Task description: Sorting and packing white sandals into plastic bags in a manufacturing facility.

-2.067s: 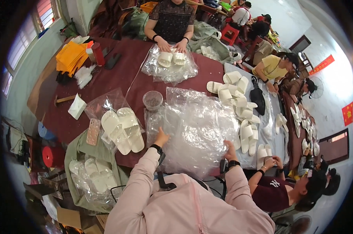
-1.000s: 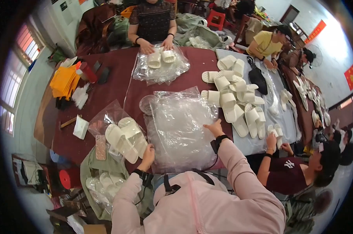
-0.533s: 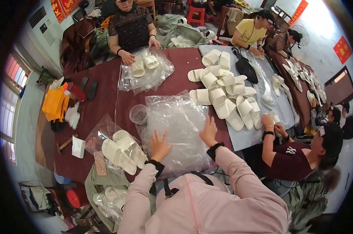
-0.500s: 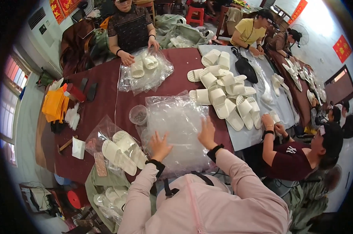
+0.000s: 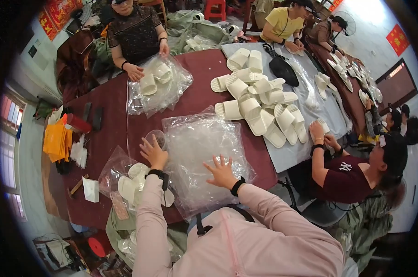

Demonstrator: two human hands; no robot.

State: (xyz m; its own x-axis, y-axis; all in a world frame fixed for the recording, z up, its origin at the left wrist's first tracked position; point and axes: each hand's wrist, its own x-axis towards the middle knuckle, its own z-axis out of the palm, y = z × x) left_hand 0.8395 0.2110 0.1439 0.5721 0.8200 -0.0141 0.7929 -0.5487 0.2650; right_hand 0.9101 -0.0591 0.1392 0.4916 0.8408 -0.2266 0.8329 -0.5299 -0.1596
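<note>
A stack of clear plastic bags [image 5: 190, 143] lies flat on the table in front of me. My right hand [image 5: 222, 173] is over the stack's right half with its fingers spread; nothing is in it. To the left of the stack, my left hand [image 5: 154, 154] reaches over a small clear round tub [image 5: 160, 137], fingers apart. The hand partly covers the tub, and I cannot tell whether it touches it. Beside my left forearm a pair of cream slippers [image 5: 127, 188] rests on a clear bag [image 5: 113, 171]; the forearm hides part of them.
Many cream slippers [image 5: 249, 110] are heaped at the right of the dark red table [image 5: 197, 74]. Across from me a person handles bagged slippers [image 5: 149, 84]; another person [image 5: 340, 177] sits at my right. Orange packets [image 5: 57, 143], a hammer [image 5: 76, 186] and a phone [image 5: 119, 205] lie left.
My left hand has moved left and up, off the bags to the tub. My right hand has shifted left and toward me over the stack. The view has also shifted slightly.
</note>
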